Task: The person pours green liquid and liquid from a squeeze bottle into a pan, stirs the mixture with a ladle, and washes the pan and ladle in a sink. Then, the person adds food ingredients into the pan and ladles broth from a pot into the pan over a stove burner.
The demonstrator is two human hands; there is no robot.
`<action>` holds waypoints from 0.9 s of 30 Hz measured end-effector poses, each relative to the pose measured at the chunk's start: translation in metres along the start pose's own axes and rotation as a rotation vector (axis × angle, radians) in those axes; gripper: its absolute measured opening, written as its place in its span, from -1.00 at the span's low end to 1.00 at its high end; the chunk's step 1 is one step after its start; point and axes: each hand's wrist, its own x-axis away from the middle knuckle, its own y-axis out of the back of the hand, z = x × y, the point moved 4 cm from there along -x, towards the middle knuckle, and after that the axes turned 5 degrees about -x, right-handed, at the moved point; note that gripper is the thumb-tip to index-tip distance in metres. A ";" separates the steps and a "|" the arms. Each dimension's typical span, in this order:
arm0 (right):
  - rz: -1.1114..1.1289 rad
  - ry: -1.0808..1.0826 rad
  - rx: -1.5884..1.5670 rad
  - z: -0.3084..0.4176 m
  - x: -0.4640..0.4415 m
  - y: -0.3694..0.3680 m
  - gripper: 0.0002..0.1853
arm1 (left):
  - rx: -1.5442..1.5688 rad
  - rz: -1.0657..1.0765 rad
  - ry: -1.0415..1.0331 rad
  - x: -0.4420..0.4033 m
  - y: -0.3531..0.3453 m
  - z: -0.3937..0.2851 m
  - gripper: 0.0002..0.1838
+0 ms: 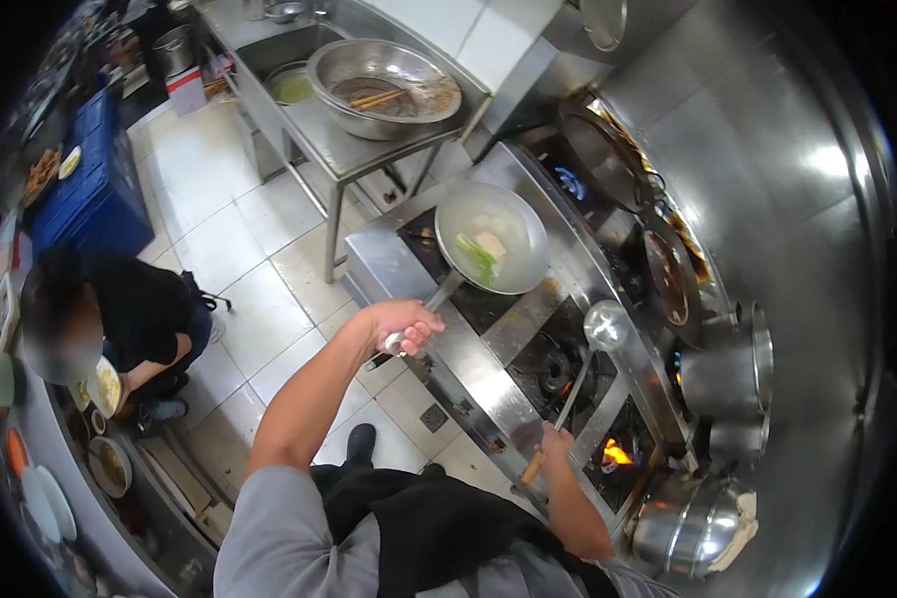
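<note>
My left hand (402, 327) is wrapped round the handle of a wide metal pan (518, 211), which is over the near left part of the stove. Cloudy liquid, pale pieces and a green vegetable (479, 258) are in the pan. My right hand (556, 445) grips the wooden handle of a long metal ladle (606, 325). The ladle's bowl hangs over the stove, to the right of the pan and apart from it. Below the ladle, an orange flame (616, 453) burns in a front burner.
A co-worker in black (149, 309) bends at the left, holding a plate of food (104, 387). Dark woks (603, 154) and steel pots (720, 374) line the stove's back. A large steel bowl (329, 62) with chopsticks stands on the steel table. Blue crates (90, 189) stand at upper left.
</note>
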 end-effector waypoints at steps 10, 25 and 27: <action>0.406 0.335 0.674 -0.014 -0.093 -0.003 -0.50 | -0.494 -0.371 -0.002 0.025 0.007 -0.019 -0.63; 1.013 1.239 0.684 0.108 0.075 -0.104 -0.76 | 0.021 -1.564 0.228 0.256 -0.024 0.501 -0.52; 1.244 1.270 0.770 0.086 0.121 -0.136 -0.76 | 0.352 -1.560 0.149 0.271 -0.054 0.553 -0.59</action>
